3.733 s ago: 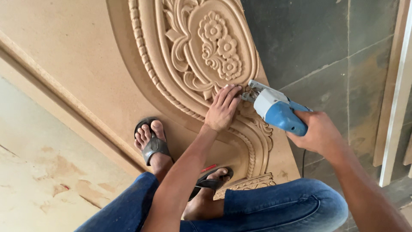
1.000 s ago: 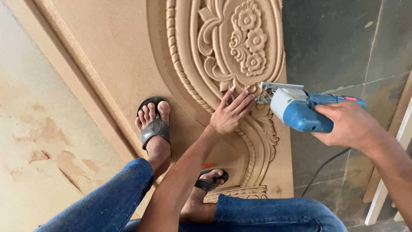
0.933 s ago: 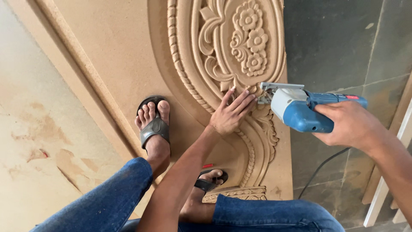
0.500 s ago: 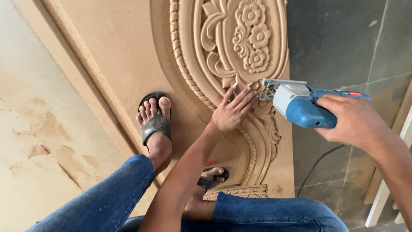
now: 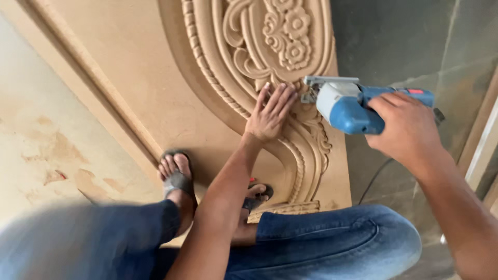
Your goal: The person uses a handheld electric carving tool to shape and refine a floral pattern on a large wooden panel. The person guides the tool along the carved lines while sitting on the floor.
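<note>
Blue jigsaw [image 5: 345, 106], right of centre, sat clenched in the right hand [image 5: 407, 129]; the left hand [image 5: 270, 116] lay open-fingered, flat on the carved panel [image 5: 228, 62].

A: Support surface? 
B: Grey tiled floor [image 5: 399, 46], visible from 12 to 4 o'clock. A pale, stained floor patch [image 5: 46, 155] fills 8 to 10 o'clock.

A: What lies directly on it? 
B: A tan carved board [image 5: 155, 93], flat, running from 11 o'clock down to centre, with raised scroll and flower relief. A dark cord [image 5: 372, 179] trails over the tiles at 4 o'clock. Pale wooden strips [image 5: 480, 140] lie at 3 o'clock.

A: On the board itself? 
B: Two sandalled feet, one [image 5: 176, 179] at 7 o'clock, the other [image 5: 254, 196] near 6.
</note>
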